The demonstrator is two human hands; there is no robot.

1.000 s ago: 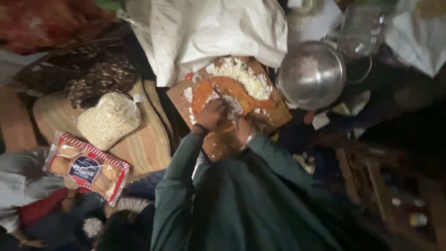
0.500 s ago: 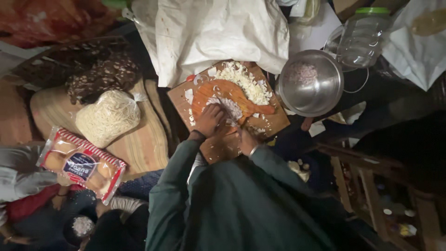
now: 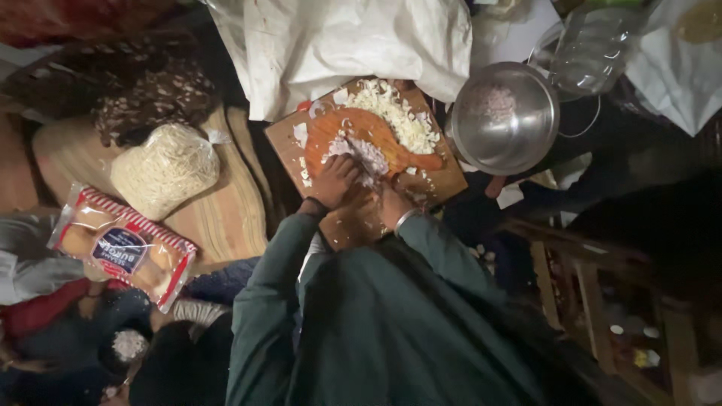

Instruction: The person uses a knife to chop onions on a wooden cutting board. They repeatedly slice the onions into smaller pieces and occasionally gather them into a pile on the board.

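A small heap of chopped white onion (image 3: 367,154) sits in the middle of the orange cutting board (image 3: 353,128), and both hands are bunched over it at the board's near edge. The left hand (image 3: 336,180) is curled, fingers pressed down on the chopped bits; the right hand (image 3: 395,197) is closed just beside it, though whether it grips anything I cannot tell. A bigger pile of the same white pieces (image 3: 397,120) lies on the far side of the orange board. Under it is a larger wooden board (image 3: 436,177), dusted with scraps. To the right of the wooden board stands a steel bowl (image 3: 505,116) with a little pinkish chopped stuff inside. Beyond the board lies a white cloth (image 3: 353,41). Well to its left rest a clear bag of pale noodles (image 3: 164,169) and, nearer, a red-striped pack of buns (image 3: 120,244).
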